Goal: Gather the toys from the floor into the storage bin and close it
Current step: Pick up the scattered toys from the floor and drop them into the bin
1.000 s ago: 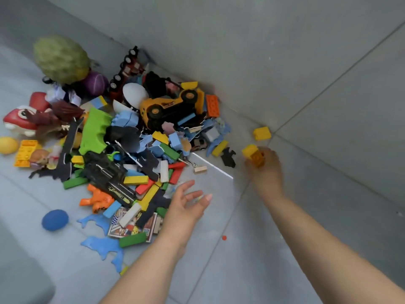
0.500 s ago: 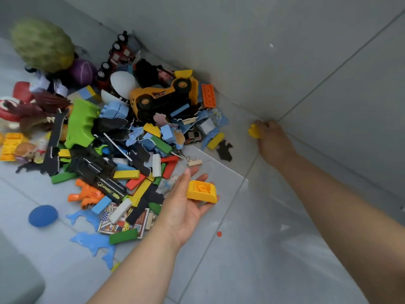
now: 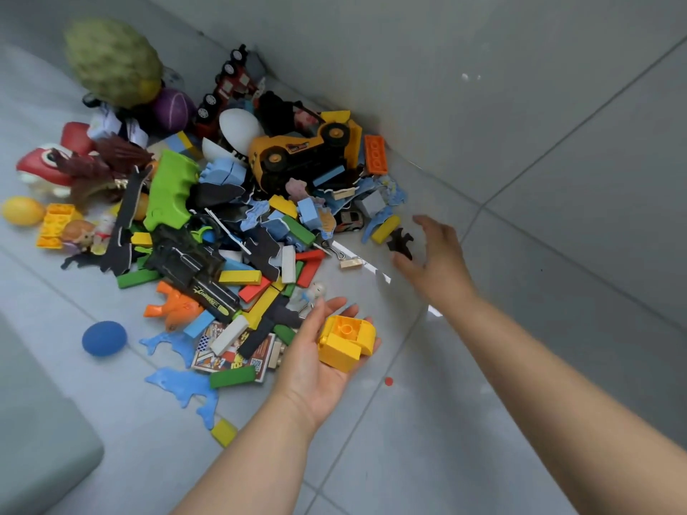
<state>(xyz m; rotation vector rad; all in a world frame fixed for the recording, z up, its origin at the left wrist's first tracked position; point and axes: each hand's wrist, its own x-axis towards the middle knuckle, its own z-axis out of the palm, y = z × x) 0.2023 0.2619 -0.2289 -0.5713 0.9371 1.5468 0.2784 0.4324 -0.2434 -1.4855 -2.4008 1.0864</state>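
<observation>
A: Which step of the task is this, in your opinion?
B: The gathering, I think. The floor (image 3: 502, 421) carries a big pile of toys (image 3: 260, 239), ahead of the left hand and to the left of the right hand. I cannot find the storage bin with certainty, so the closing is far away.
A: And how are the hands?
B: The left hand (image 3: 319, 351) is palm up with the fingers nearly straight, and it carries the yellow bricks (image 3: 347, 340) on the palm. The right hand (image 3: 435, 262) is spread wide and holds nothing. It hovers just beside a yellow block (image 3: 386, 228) and a black piece (image 3: 399, 237), at the edge of the pile.
A: What does the next move ask for?
B: Probably a pinch on one of these two, very low, because the black one looks flat against the floor. The left palm must be level, or the bricks may slide off. A tiny red dot (image 3: 388, 381) lies between the two forearms, easy to forget
</observation>
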